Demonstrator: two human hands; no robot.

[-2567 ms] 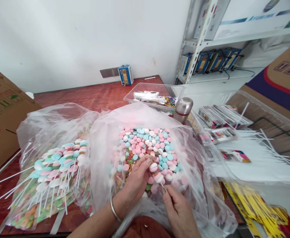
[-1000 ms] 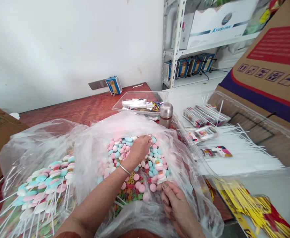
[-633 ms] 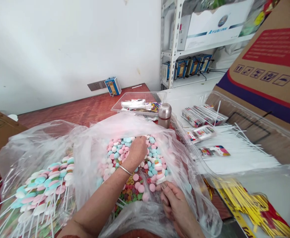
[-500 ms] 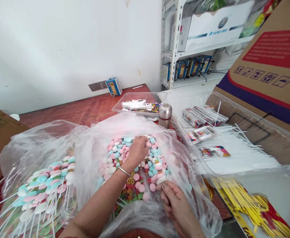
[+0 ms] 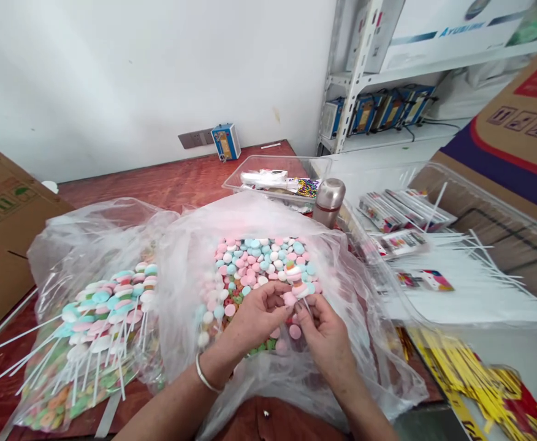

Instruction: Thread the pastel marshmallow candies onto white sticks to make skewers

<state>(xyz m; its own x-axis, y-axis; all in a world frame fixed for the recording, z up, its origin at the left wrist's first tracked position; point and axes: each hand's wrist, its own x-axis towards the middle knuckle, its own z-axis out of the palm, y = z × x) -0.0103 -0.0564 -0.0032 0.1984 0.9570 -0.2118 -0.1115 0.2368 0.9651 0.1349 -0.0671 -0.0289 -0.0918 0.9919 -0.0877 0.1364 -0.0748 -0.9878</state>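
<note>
Over the open candy bag [image 5: 365, 343], our right hand [image 5: 326, 334] pinches the skewer stick [image 5: 306, 304] steady; our left hand [image 5: 254, 318] grips a pink candy [image 5: 289, 298], pressing it on.

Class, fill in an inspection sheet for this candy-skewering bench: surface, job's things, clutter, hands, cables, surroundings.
Surface: red-brown wooden table.
Job's things: candy skewer held over open bag of loose candies; bag of finished skewers to the left; white sticks in a clear bin.
Clutter: steel flask, clear tray, cardboard box.
Hands: left hand pinches a pink candy; right hand grips the skewer.
Cables: black leads on the shelf.
Surroundings: white wall, metal shelving.
</note>
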